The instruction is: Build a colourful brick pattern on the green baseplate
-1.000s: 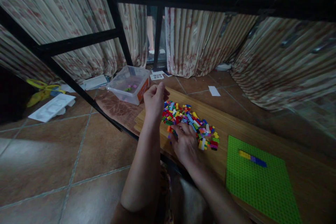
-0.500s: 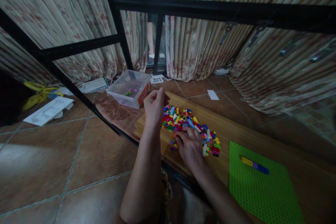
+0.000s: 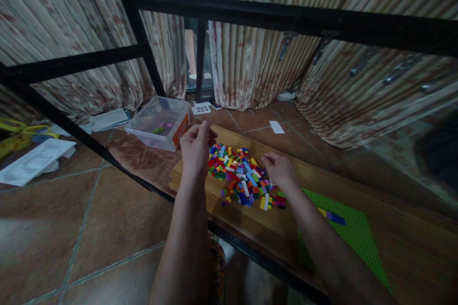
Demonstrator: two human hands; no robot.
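Clear plastic first: a box [image 3: 152, 141] with a few green and pink pieces in it stands on the brown cloth [image 3: 138, 162]. Next to it the left hand [image 3: 194, 145] is raised with fingers curled, much as before; I cannot tell whether they hold anything. Coloured bricks [image 3: 246, 174] lie heaped on the wooden surface [image 3: 246, 221], their near part no longer covered. The right hand [image 3: 281, 169] has moved from there to the heap's right edge, its fingers drawn together; whether they hold a brick I cannot tell. Farthest right, the forearm now hides part of the green baseplate [image 3: 354, 236] and its yellow, purple and blue row [image 3: 335, 218].
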